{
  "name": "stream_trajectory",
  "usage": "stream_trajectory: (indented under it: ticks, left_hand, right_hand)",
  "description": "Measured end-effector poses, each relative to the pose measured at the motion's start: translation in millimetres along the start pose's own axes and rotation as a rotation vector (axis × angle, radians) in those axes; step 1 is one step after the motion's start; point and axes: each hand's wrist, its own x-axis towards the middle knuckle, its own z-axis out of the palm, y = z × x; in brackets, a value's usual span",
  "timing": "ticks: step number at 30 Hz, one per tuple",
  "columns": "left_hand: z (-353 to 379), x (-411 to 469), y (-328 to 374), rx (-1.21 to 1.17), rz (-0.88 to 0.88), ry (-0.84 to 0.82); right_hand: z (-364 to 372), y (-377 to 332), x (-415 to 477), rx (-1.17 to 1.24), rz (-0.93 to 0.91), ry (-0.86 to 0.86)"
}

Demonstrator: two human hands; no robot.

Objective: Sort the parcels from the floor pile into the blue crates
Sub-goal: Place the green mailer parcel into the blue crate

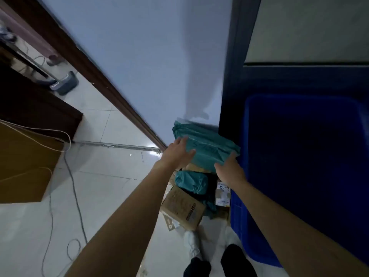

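Note:
A flat teal plastic parcel [205, 144] is held up in front of the white wall, just left of the blue crate [303, 166]. My left hand [177, 151] grips its left edge and my right hand [229, 169] grips its lower right corner. Below them lies the floor pile: a smaller teal bag [190, 181], a brown cardboard box [182, 206] and a small white box with handwriting [222, 194]. The inside of the crate looks dark, and I cannot tell what it holds.
A large cardboard box [26, 166] stands at the left with grey cables [73, 188] trailing over the tiled floor. A dark wooden skirting [111, 90] runs along the wall. My feet in white shoes [191, 244] stand beside the pile.

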Motion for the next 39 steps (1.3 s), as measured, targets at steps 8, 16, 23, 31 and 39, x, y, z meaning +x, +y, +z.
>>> stream_trajectory:
  ticks: [8, 16, 23, 31, 39]
  left_hand:
    - [16.6, 76.8, -26.1, -0.113, -0.108, -0.043]
    - [45.6, 98.7, -45.5, -0.358, -0.096, -0.026]
    - [45.7, 95.3, -52.6, -0.664, -0.264, -0.111]
    - [41.9, 65.3, -52.6, -0.751, -0.262, -0.030]
    - [-2.7, 22.2, -48.7, -0.764, -0.161, 0.107]
  right_hand:
    - [11.1, 21.7, 48.1, 0.044, 0.052, 0.005]
    - [33.9, 33.9, 65.5, 0.434, 0.101, 0.096]
    - [34.3, 30.1, 72.8, 0.607, 0.243, 0.013]
    - [20.4, 30.2, 39.0, 0.618, 0.181, -0.056]
    - [9.7, -6.7, -23.9, 0.658, 0.085, -0.005]
